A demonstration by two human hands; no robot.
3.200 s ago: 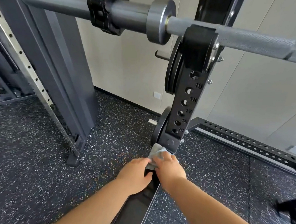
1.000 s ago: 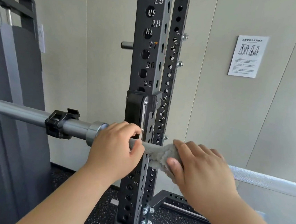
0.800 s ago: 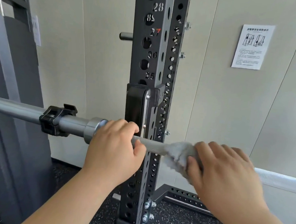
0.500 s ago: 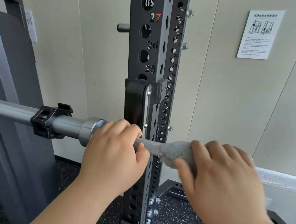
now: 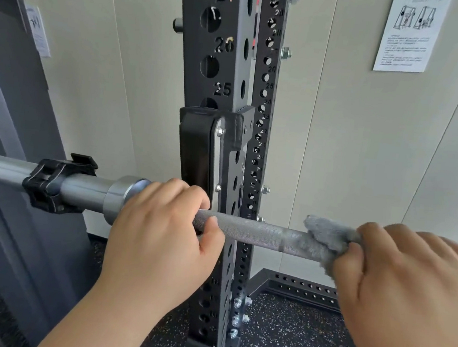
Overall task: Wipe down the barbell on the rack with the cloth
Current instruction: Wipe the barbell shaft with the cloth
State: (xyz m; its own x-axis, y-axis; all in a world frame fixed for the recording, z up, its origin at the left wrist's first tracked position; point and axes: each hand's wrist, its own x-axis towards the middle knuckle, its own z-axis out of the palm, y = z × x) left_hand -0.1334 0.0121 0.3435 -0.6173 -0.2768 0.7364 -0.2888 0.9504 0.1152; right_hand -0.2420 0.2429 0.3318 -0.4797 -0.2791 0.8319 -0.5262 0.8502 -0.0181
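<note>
Standing on speckled floor point(image 5: 289, 344), rack point(image 5: 218, 68) backs onto panelled wall point(image 5: 332, 133).

The barbell point(image 5: 255, 233) lies nearly level across the black rack upright point(image 5: 221, 69), at the foot of the hook point(image 5: 196, 148) fixed below hole 25. Its shaft is grey, finely knurled steel; its smooth sleeve point(image 5: 86, 187) to the left carries a black clamp collar point(image 5: 51, 181). The fuzzy grey cloth point(image 5: 325, 234) is bunched round the shaft right of the upright, inside my right grip point(image 5: 406, 296).
</note>
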